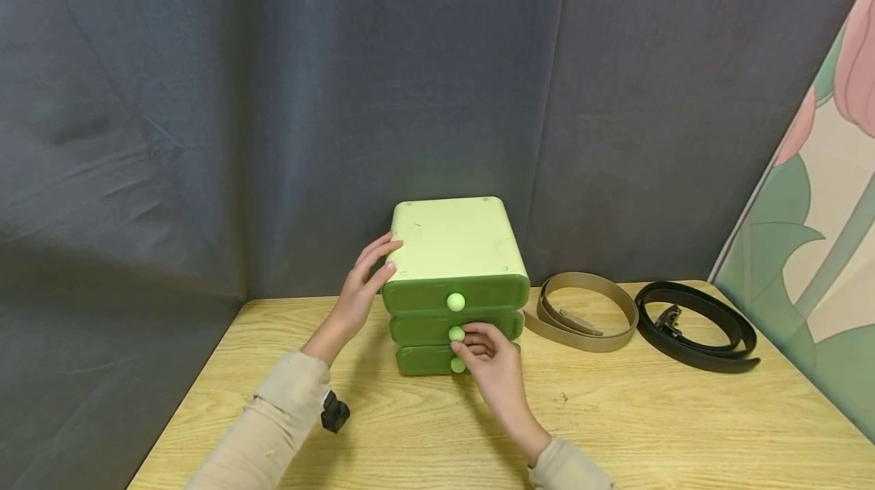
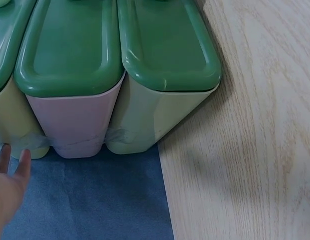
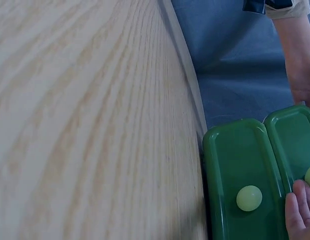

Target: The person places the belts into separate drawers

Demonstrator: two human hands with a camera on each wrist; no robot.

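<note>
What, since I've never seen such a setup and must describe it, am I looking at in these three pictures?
There's no machine here: each grip is simply a person's bare hand. The wide picture is from a head camera; the others are from cameras on the left and right wrists. On the wooden table stands a green drawer unit, with a coiled tan belt and a coiled black belt to its right. The left grip touches the unit's upper left edge; the right grip pinches the middle drawer knob.
</note>
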